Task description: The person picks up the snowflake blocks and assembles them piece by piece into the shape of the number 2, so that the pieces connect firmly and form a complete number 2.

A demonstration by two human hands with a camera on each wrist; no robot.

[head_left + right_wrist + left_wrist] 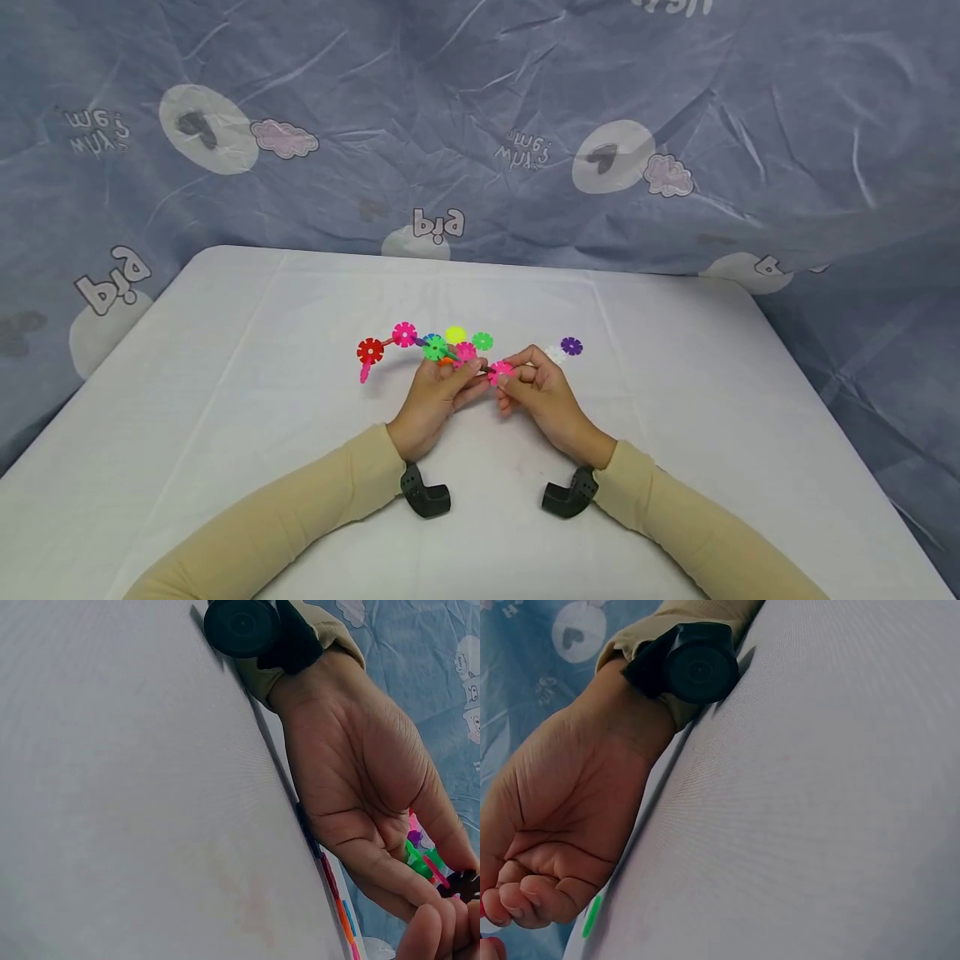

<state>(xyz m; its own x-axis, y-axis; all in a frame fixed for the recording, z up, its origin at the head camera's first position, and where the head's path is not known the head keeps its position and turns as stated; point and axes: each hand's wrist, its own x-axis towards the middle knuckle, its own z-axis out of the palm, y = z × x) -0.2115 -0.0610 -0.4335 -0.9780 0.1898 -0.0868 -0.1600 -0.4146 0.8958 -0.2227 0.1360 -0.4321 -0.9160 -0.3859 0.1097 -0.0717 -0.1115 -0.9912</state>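
Note:
A chain of notched plastic snowflake discs runs from a red disc at the left through a pink disc and a green disc to my hands. My left hand pinches a dark brown disc near the chain's right end, between thumb and fingers. Between thumb and fingertips, my right hand grips a bright pink disc, which meets the brown one edge to edge. Whether the two are slotted together is hard to tell. The left wrist view shows the right hand with curled fingers.
Beyond the hands, a yellow disc and a light green disc lie on the white table. A purple disc and a white disc lie behind the right hand. Patterned blue cloth hangs behind the table.

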